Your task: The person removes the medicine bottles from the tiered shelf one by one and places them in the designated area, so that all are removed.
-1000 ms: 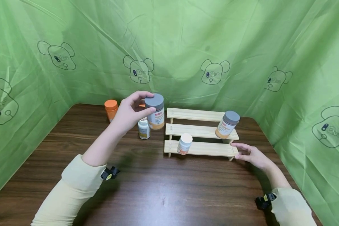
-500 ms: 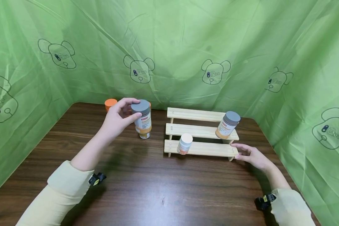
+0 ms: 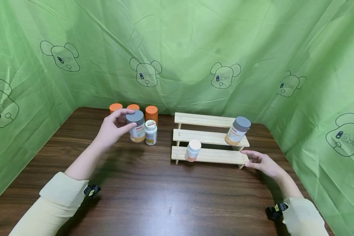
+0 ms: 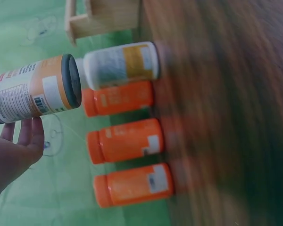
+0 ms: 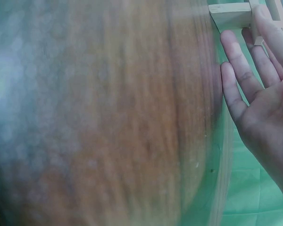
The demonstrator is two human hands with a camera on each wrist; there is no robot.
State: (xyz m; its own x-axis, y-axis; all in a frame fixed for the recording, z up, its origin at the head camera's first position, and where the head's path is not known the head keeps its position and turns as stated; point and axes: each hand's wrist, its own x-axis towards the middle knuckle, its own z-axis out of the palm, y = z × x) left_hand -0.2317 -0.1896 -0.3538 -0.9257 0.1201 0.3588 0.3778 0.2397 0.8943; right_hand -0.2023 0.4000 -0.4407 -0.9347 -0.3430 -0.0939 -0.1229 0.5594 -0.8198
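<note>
My left hand (image 3: pixel 108 129) grips a grey-lidded supplement jar (image 3: pixel 137 132) by its lid, thumb in front and fingers behind. In the left wrist view the jar (image 4: pixel 35 89) hangs above the table. Just right of it stands a small white bottle (image 3: pixel 151 133). Behind them are three orange bottles (image 3: pixel 151 113), partly hidden by hand and jar. My right hand (image 3: pixel 262 164) holds the right end of the lowest tier of a wooden three-step rack (image 3: pixel 215 155) between thumb and fingers; in the right wrist view, its other fingers (image 5: pixel 243 70) extend loosely.
A second grey-lidded jar (image 3: pixel 237 131) stands at the right of the rack's middle step. On the lowest step, towards the left, is a white-capped bottle (image 3: pixel 193 150). The brown table (image 3: pixel 165 196) ends at green cloth walls (image 3: pixel 183 39) at the back and sides.
My left hand has carried the jar left and down, from beside the rack to the left of the white bottle, uncovering that bottle and orange ones. My right hand has stayed at the rack.
</note>
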